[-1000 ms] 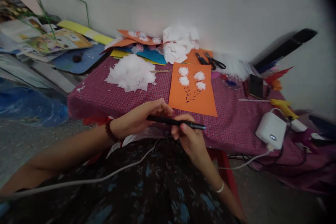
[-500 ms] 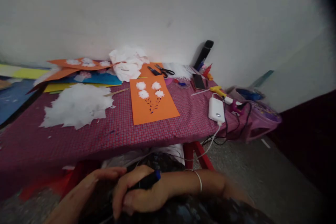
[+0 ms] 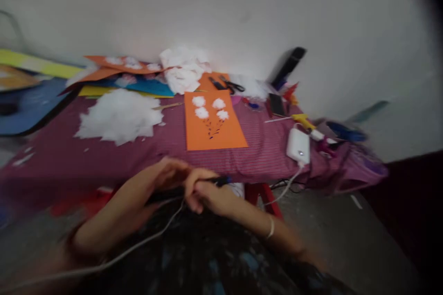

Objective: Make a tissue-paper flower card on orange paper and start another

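Note:
My right hand, in front of the table edge, is closed around a dark marker with a blue end pointing right. Close beside it on the left is my left hand, curved towards the right hand. Its fingers are blurred, and I cannot tell whether they hold anything. Beyond both hands an orange sheet lies flat on the table. It carries several white fluffy flower heads and dark leaf-like strokes below them.
A white paper pile lies left on the checked tablecloth. Scissors, crumpled white paper and a phone lie behind. At right are a yellow glue gun, a corded white power bank and a purple basket.
Both hands have risen towards the table edge, the marker still in the right one. My view has shifted, so the table things appear further right and slightly higher.

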Demonstrator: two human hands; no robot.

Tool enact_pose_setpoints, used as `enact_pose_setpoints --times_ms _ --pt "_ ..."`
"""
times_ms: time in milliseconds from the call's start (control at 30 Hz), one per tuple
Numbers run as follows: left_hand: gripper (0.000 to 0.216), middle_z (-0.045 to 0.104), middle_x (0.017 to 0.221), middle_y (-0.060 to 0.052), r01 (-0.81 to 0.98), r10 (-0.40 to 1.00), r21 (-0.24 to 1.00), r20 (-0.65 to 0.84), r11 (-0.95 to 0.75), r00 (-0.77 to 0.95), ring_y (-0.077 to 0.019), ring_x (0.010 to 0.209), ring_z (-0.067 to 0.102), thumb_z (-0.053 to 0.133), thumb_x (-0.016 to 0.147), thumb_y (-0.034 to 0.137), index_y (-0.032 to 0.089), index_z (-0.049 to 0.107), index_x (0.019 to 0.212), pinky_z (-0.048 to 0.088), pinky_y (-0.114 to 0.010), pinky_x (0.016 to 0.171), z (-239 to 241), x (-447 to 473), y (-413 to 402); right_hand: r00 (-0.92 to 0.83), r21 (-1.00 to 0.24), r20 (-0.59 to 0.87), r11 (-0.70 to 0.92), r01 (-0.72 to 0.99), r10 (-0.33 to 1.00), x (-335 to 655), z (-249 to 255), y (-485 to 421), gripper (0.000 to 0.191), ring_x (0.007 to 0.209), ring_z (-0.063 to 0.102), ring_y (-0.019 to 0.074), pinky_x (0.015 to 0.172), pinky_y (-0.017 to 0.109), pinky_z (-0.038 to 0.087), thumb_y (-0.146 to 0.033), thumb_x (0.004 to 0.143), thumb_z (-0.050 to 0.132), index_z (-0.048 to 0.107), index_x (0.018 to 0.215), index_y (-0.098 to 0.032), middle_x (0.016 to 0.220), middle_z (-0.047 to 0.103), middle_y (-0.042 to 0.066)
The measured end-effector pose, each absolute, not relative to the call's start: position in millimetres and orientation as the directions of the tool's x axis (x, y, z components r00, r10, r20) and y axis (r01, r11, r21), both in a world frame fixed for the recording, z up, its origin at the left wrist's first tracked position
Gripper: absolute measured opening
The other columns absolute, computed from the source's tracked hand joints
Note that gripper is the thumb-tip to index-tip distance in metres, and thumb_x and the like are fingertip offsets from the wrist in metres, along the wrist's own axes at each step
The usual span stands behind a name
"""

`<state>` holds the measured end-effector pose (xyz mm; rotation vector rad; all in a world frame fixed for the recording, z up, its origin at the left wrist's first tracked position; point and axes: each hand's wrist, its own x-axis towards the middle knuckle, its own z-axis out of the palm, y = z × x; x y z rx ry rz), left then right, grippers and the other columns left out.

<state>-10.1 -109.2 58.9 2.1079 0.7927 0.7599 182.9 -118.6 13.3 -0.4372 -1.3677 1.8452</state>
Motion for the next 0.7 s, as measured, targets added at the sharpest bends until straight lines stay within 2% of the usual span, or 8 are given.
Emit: enact_pose_setpoints --times_ms 67,133,233,400,467,567,633,700 --pt "0.032 0.065 0.127 -0.012 0.257 0.823 0.896 0.177 -0.361 0.540 -0.0219 0.116 0.064 0.048 0.100 0.032 0.019 0.055 0.128 0.056 -0.037 0.092 58 -9 -109 -0.554 -0.878 0.108 -0.182 -0.443 0.826 189 13 -109 0.029 0.043 0.045 0.0069 0.042 0.018 0.035 -0.049 0.089 0.061 0.057 0.087 -0.021 0.056 0.054 -0.007" --pt "0.029 0.070 0.109 -0.009 0.221 0.899 0.956 0.080 -0.191 0.430 -0.0197 0.098 0.068 0.043 0.100 0.035 0.016 0.063 0.108 0.057 -0.034 0.082 60 -5 -104 -0.488 -0.852 0.032 -0.232 -0.470 0.872 194 11 -101 0.029 0.041 0.041 0.0073 0.043 0.019 0.034 -0.050 0.089 0.061 0.055 0.088 -0.022 0.052 0.052 -0.009" --pt "0.020 0.072 0.100 -0.004 0.307 0.860 0.928 0.027 -0.211 0.510 -0.0171 0.091 0.067 0.057 0.092 0.030 0.016 0.066 0.104 0.053 -0.030 0.083 64 0 -99 -0.505 -0.859 -0.030 -0.281 -0.428 0.863 203 10 -96 0.031 0.039 0.040 0.0078 0.043 0.019 0.033 -0.052 0.088 0.061 0.056 0.091 -0.022 0.049 0.053 -0.009" --pt "0.022 0.073 0.094 -0.002 0.421 0.855 0.863 0.022 -0.278 0.518 -0.0166 0.086 0.066 0.059 0.093 0.035 0.018 0.069 0.101 0.050 -0.025 0.077 67 -23 -109 -0.517 -0.910 0.009 -0.207 -0.358 0.856 224 17 -99 0.031 0.044 0.045 0.0077 0.046 0.020 0.036 -0.049 0.090 0.062 0.059 0.103 -0.021 0.056 0.055 -0.008" --pt "0.024 0.073 0.091 -0.002 0.454 0.848 0.849 -0.011 -0.272 0.530 -0.0168 0.083 0.067 0.058 0.093 0.038 0.019 0.070 0.100 0.050 -0.024 0.074 67 -35 -109 -0.528 -0.962 -0.013 -0.154 -0.224 0.849 235 25 -101 0.032 0.048 0.049 0.0077 0.048 0.020 0.039 -0.048 0.091 0.063 0.059 0.107 -0.021 0.061 0.057 -0.006" --pt "0.026 0.075 0.092 -0.001 0.461 0.778 0.839 -0.074 -0.289 0.623 -0.0173 0.083 0.069 0.055 0.095 0.040 0.022 0.072 0.102 0.052 -0.024 0.073 69 -39 -104 -0.616 -0.994 -0.088 -0.031 0.103 0.783 248 39 -106 0.035 0.056 0.055 0.0085 0.053 0.021 0.044 -0.051 0.094 0.059 0.060 0.108 -0.019 0.068 0.060 -0.003" --pt "0.027 0.075 0.098 -0.001 0.456 0.746 0.814 -0.042 -0.361 0.665 -0.0187 0.088 0.070 0.054 0.095 0.041 0.024 0.072 0.106 0.054 -0.025 0.077 73 -33 -94 -0.651 -0.963 -0.135 0.055 0.263 0.747 257 43 -109 0.038 0.057 0.055 0.0084 0.054 0.021 0.044 -0.054 0.097 0.051 0.060 0.099 -0.018 0.067 0.059 -0.002" --pt "0.032 0.074 0.111 -0.003 0.469 0.752 0.748 0.061 -0.470 0.656 -0.0220 0.099 0.069 0.053 0.095 0.042 0.026 0.069 0.116 0.054 -0.031 0.087 77 -26 -76 -0.608 -0.951 -0.150 0.055 0.306 0.780 269 41 -109 0.042 0.053 0.053 0.0080 0.052 0.021 0.041 -0.057 0.098 0.045 0.058 0.093 -0.018 0.063 0.057 -0.003"
